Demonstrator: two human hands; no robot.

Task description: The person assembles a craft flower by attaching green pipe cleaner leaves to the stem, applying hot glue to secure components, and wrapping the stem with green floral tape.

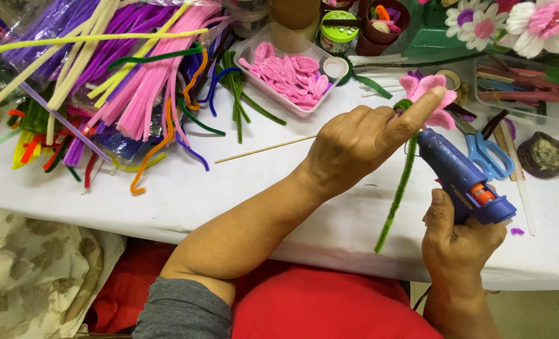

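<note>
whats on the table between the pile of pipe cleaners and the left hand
In the head view, a thin wooden stick lies on the white table between them.

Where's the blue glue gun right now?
In the head view, the blue glue gun is at right, gripped in the right hand, its tip against the pink flower held by the left hand.

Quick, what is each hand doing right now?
Left hand: closed on the pink flower with the green stem.
Right hand: closed on the blue glue gun.
</note>
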